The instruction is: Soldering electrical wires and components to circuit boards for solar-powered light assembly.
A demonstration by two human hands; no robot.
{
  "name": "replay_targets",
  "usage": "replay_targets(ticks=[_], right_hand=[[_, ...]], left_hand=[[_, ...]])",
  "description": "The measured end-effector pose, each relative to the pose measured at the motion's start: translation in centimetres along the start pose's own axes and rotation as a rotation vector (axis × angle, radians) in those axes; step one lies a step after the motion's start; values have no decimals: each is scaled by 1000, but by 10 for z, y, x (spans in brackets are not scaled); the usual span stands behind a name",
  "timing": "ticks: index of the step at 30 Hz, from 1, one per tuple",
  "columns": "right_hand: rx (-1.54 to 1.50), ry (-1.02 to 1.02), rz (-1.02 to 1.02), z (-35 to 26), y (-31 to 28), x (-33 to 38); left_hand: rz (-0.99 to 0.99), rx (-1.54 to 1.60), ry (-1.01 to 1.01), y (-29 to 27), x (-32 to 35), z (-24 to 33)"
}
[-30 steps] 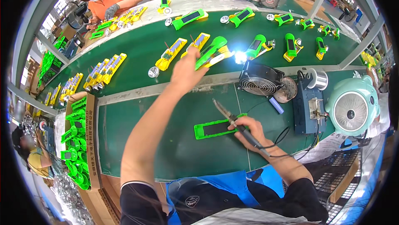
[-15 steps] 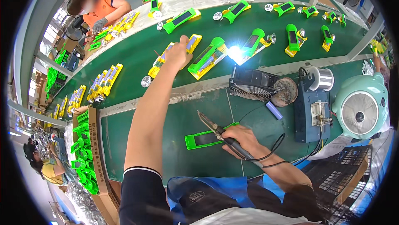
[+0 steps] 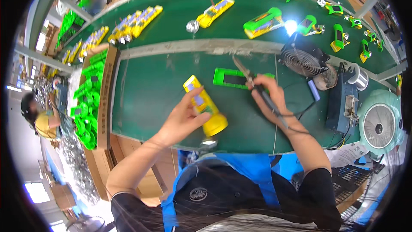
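Note:
My left hand (image 3: 182, 118) grips a yellow flashlight body (image 3: 215, 122) with purple cells showing in its open side. The flashlight is held tilted over the green worktable, its wide end toward me, and a shiny reflector (image 3: 208, 144) hangs by that end. In my right hand (image 3: 271, 97) is a soldering iron (image 3: 243, 67), its tip aimed up and left, away from the flashlight. Beneath the iron and that hand lies a green casing (image 3: 219, 77) with a dark panel, partly covered by them.
Beyond the table, yellow and green flashlights (image 3: 264, 22) stand along a green belt (image 3: 171, 30). A black fan (image 3: 303, 60), a purple cell (image 3: 314, 90), a blue soldering station (image 3: 339, 105), a solder spool (image 3: 358, 77) and a mint fan (image 3: 379, 118) sit right. A carton (image 3: 106, 103) of green parts borders the left.
My left hand has come back from the belt with a yellow flashlight, now over the table. My right hand still holds the iron near the green casing. The whole view has shifted.

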State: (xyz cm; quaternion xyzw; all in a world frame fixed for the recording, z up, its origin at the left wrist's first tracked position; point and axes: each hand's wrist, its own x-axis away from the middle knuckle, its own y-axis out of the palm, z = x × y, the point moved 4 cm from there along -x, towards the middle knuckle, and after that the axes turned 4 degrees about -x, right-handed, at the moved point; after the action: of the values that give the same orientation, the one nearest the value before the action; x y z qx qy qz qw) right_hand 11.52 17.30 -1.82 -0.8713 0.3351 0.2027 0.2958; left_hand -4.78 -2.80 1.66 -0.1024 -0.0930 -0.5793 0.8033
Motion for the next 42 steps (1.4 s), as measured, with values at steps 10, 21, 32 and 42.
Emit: replay_targets(ticks=[10, 21, 32, 42], right_hand=[[548, -240, 5, -94, -111, 2], [-545, 501, 397, -34, -82, 90], [-508, 583, 252, -20, -43, 73], [-447, 565, 192, -23, -41, 67]], left_hand=[[-39, -699, 477, 12, -17, 17], [-53, -557, 492, 47, -69, 11], [49, -950, 540, 63, -68, 28], [-3, -1002, 467, 67, -75, 30]])
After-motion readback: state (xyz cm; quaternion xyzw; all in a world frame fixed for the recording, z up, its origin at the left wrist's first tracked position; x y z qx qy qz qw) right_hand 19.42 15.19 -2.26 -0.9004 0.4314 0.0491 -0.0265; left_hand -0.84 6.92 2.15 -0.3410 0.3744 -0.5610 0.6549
